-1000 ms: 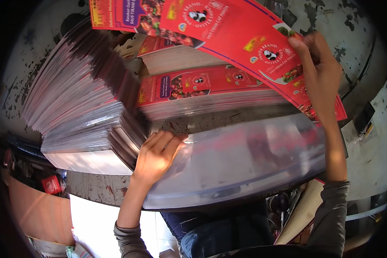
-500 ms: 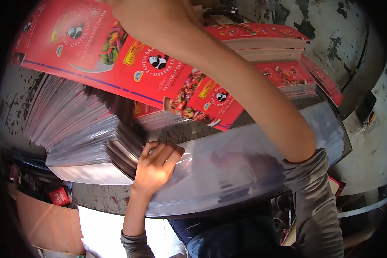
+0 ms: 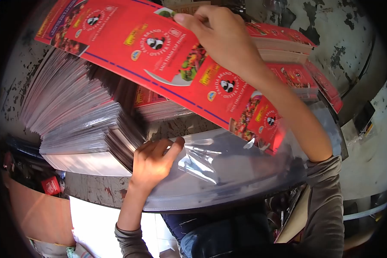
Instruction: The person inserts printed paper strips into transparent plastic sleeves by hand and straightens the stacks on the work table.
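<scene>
My right hand [image 3: 223, 38] pinches the upper edge of a long red printed strip [image 3: 155, 64] with panda logos. The strip slants down to the right, its lower right end over a pile of clear plastic sleeves [image 3: 210, 185]. My left hand [image 3: 155, 163] is closed on the upper left edge of the top sleeve, whose film is creased and shiny beside the thumb. Left of that hand stands a thick fanned stack of filled sleeves [image 3: 81, 124]. Partly hidden behind the held strip lies a stack of red strips [image 3: 290, 75].
Another stack of red strips [image 3: 284, 34] lies farther back. A dark phone-like object [image 3: 363, 116] rests at the right. Below the table's left edge are a small red packet [image 3: 51, 185] and a brown panel [image 3: 38, 215].
Since half a second ago, my right hand has moved right and slightly down with the red strip, bringing its lower end over the sleeves. The top sleeve's film is now lifted and creased near my left hand.
</scene>
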Demonstrator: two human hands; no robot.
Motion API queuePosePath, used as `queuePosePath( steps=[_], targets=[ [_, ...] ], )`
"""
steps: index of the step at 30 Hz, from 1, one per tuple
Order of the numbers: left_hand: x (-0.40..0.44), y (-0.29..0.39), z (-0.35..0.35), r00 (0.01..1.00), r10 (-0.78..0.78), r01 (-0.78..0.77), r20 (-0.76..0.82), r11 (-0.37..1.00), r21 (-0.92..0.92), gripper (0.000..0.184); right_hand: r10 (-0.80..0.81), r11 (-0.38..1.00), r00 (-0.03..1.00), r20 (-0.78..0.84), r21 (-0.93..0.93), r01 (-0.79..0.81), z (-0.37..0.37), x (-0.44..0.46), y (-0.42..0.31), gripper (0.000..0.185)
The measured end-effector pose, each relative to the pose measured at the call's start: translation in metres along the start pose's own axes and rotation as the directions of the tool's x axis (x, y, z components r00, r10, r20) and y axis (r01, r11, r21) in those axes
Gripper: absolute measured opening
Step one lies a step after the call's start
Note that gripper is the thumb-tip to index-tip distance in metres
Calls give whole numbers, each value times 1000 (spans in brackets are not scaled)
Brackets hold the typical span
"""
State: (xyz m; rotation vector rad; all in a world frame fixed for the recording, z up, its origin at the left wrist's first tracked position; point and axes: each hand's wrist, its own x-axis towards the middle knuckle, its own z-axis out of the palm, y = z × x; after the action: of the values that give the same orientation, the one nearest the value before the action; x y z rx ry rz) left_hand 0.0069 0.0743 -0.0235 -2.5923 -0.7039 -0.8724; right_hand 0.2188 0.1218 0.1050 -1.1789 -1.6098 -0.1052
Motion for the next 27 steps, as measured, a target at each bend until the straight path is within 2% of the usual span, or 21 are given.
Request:
queuePosePath(
  steps=[2, 6, 10, 11, 12, 13, 14, 15, 16, 18, 19, 22, 24, 26, 27],
  targets=[
    [0, 1, 0, 1000, -7, 7, -6, 1000, 14, 26, 47, 999, 995, 86, 1, -47, -18, -11, 19, 46],
    [-2, 2, 0, 1000, -7, 9, -14, 996, 87, 26, 152, 983, 975, 164, -131, -131, -57, -36, 51, 47],
    [-1, 1, 1, 997, -33, 46, -76, 984, 171, 27, 236, 967, 959, 156, -136, -216, -99, -65, 69, 37],
    [-2, 0, -1, 998, -41, 51, -56, 981, 187, 22, 230, 969, 959, 166, -131, -210, -111, -72, 76, 37],
    [-1, -2, -2, 997, -50, 60, -56, 979, 195, 22, 145, 965, 968, 207, -244, -93, -123, -78, 84, 33],
    [1, -5, -2, 997, -42, 51, -71, 990, 135, 20, 64, 937, 965, 253, -348, 29, -132, -82, 91, 30],
    [1, -6, -2, 996, -31, 37, -83, 997, 71, 19, 60, 940, 965, 255, -341, 31, -138, -88, 96, 30],
    [4, -3, -9, 996, -87, 87, 2, 993, -73, 27, 109, 925, 962, 252, -381, -5, -143, -95, 102, 29],
    [5, -4, -13, 996, -87, 87, 5, 994, -69, 27, 157, 906, 956, 246, -421, -41, -147, -99, 108, 29],
    [6, -8, -17, 959, -40, 129, 281, 943, -305, 32, 161, 913, 965, 208, -403, -66, -150, -105, 123, 29],
    [7, -7, -16, 950, -24, 129, 312, 937, -323, 33, 162, 919, 972, 172, -386, -85, -151, -106, 129, 30],
    [8, -11, -14, 949, -28, 150, 313, 917, -371, 30, 220, 886, 964, 146, -445, -135, -155, -108, 145, 31],
    [7, -13, -10, 947, -64, 191, 315, 900, -392, 25, 192, 886, 970, 150, -451, -105, -152, -108, 147, 32],
    [6, -16, -3, 980, -93, 162, 178, 890, -426, 26, 170, 881, 974, 148, -466, -83, -150, -107, 143, 32],
    [5, -16, -2, 971, -149, 216, 186, 881, -422, 21, 197, 873, 969, 151, -478, -103, -148, -104, 136, 33]
  ],
)
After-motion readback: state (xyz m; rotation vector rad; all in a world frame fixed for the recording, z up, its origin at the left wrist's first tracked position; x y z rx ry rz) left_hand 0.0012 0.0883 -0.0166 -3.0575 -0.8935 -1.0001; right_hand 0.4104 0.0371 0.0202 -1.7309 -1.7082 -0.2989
